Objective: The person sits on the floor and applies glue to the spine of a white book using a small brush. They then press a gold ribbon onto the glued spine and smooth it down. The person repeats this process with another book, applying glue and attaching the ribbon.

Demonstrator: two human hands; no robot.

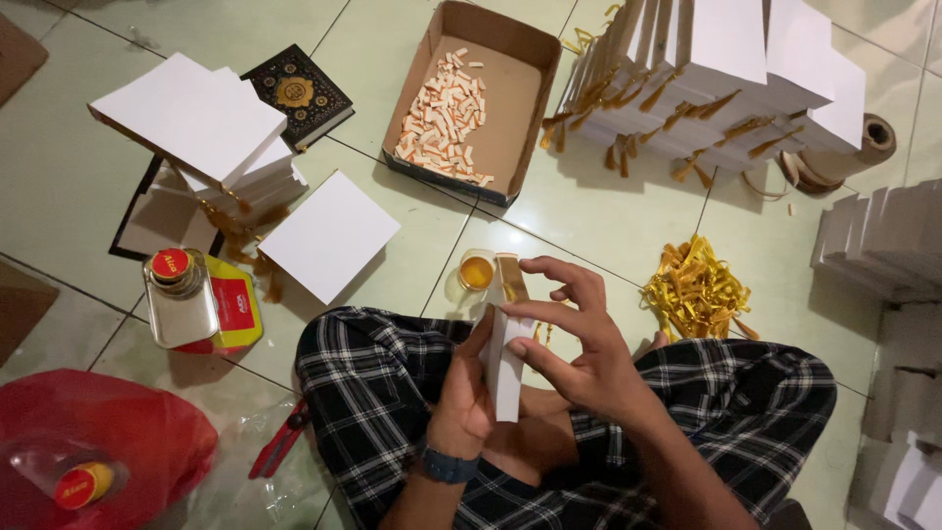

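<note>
White page block [507, 368] — unbound, held upright on edge above the lap, between both hands. A gold ribbon [510, 278] rises from its top end.

Left hand [461, 393] — closed around the block's near side from below, thumb up along its face; a dark watch [449, 465] on the wrist.

Right hand [579, 339] — fingers pinched on the block's upper edge, the remaining fingers spread loosely above it.

Small glass dish [477, 271] — amber liquid inside, on the floor just beyond the fingertips of both hands.

Heap of gold ribbons [699, 292] — on the floor to the right of the right hand, near the knee.

Loose white block [329, 236] — flat on the floor, beyond and left of the left hand.

Square tin with red cap [196, 302] — further left of the left hand, beside the knee.

Red-handled cutter [278, 444] — on the floor left of the left forearm, partly under the checked trouser leg.

Red plastic bag [108, 442] — far left, near corner.

Cardboard tray [475, 98] — well beyond the hands, holding orange-and-white strips [446, 118].

Dark ornamented book [297, 93] — left of the tray, next to a tilted stack of white blocks [201, 128].

Row of white blocks with ribbons [716, 79] — far beyond the right hand.

Tiled floor [608, 211] — pale green, carries everything.
</note>
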